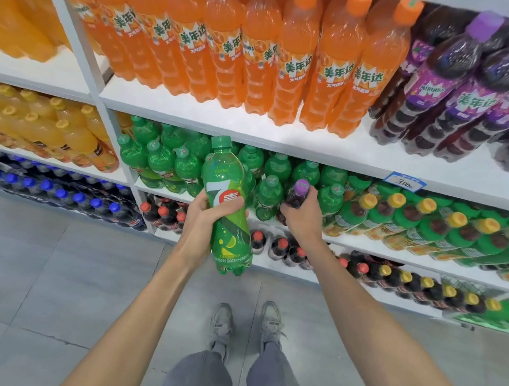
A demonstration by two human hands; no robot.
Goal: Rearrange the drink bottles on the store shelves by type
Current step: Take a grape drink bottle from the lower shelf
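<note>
Green 7-labelled bottle (229, 176) in left hand (201, 219).

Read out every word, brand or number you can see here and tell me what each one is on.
"美年达": labels of the orange bottles.
"MIRINDA", "美年达": labels of the purple bottles.
"7", "喜": green bottle in the left hand.
"3.00": blue price tag on the shelf edge.
Unreadable: the green bottle's fine print, labels of the yellow-capped bottles, and the purple-capped bottle the right hand grips.
</note>
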